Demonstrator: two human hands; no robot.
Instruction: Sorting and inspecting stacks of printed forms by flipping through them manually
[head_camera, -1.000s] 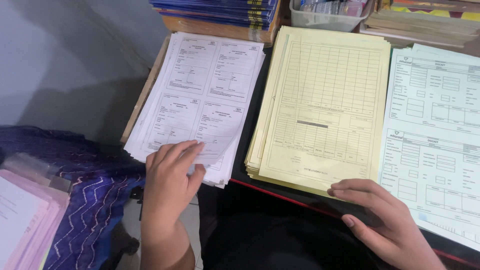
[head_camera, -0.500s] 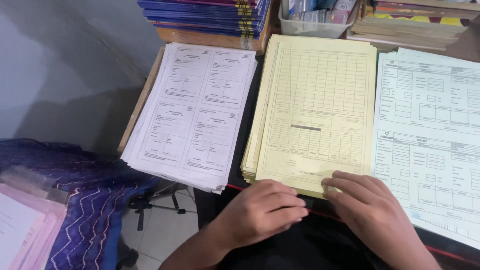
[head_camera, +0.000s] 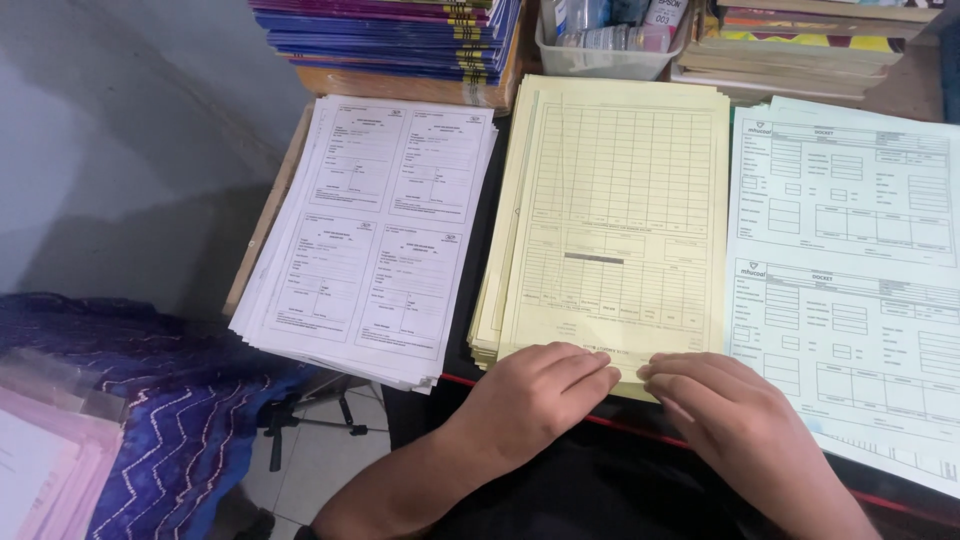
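The left hand (head_camera: 535, 395) has come across from the white stack and now sits at the near edge of the yellow stack (head_camera: 615, 215), fingertips almost meeting those of the right hand (head_camera: 740, 425). Sweeping left to right: purple patterned cloth (head_camera: 170, 420) down in the corner, then the white forms (head_camera: 375, 235) fanned on the desk edge, untouched now. Next the yellow printed sheets, long axis running away from the person, bottom edge directly under both hands. Left hand lies loosely curled, fingers (head_camera: 585, 368) pressing flat on the top sheet, nothing pinched that I can see; right hand the same, flat and resting (thumbs are hidden, so any grip underneath can't be told). Both hands equally near that bottom edge. Far right, the pale blue forms (head_camera: 850, 270) lie just beside the right wrist
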